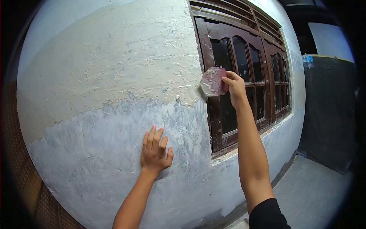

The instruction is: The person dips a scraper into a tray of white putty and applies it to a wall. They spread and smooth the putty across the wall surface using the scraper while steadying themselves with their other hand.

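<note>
My left hand (155, 150) lies flat on the bare grey-blue lower part of the wall (110, 152), its fingers spread and pointing up. My right hand (233, 83) grips a pinkish flat scraper (214, 81) smeared with pale paste. The scraper's left edge is at the wall's edge beside the window frame, near the lower border of the cream plaster (145, 57). That plaster covers the upper wall in a rough, ridged layer with an uneven lower border.
A dark brown wooden window (248, 72) with glass panes and slats above is set in the wall on the right. Beyond it stands a large dark panel (326, 110) on the grey floor (312, 191). Woven brown matting (19, 152) shows at the far left.
</note>
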{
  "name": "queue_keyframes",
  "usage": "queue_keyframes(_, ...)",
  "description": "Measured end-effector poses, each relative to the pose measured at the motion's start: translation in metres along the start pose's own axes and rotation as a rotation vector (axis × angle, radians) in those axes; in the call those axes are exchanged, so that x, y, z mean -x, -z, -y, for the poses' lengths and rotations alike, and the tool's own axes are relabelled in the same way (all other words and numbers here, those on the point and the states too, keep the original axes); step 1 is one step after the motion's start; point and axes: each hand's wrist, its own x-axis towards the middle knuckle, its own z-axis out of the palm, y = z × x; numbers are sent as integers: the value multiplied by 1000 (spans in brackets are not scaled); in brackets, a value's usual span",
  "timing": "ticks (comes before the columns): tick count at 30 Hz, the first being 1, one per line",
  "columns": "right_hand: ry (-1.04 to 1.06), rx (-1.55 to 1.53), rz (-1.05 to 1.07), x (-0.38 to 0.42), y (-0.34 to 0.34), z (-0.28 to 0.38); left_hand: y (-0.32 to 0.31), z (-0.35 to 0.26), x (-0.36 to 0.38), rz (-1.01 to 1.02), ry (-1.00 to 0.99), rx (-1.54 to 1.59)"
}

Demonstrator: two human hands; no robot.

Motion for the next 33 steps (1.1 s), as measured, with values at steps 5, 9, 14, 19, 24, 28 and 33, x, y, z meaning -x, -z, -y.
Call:
queue_keyframes(5, -29, 15, -2, -5, 3, -16, -4, -5, -8, 22, -2, -44)
queue_keyframes(9, -44, -61, -7, -2, 7, -13, -23, -16, -33, 15, -62, 71)
queue_keyframes(14, -62, 84, 8, -6, 4, -14, -44, -29, -55, -59, -101, 174)
queue_keyframes(19, -4, 28, 67, 0, 2, -8, -44, -33, -52, -65, -120, 158)
queue_keyframes(24, -87, -22, -29, -2, 12, -14, -43, -32, -49, -43, -120, 97)
queue_keyframes(28, 53, -24, 25, 1, 1, -25, -45, -33, -47, -13, -113, 79)
queue_keyframes(33, -19, -92, -53, 0, 17, -18, -46, -32, -46, -24, -121, 49)
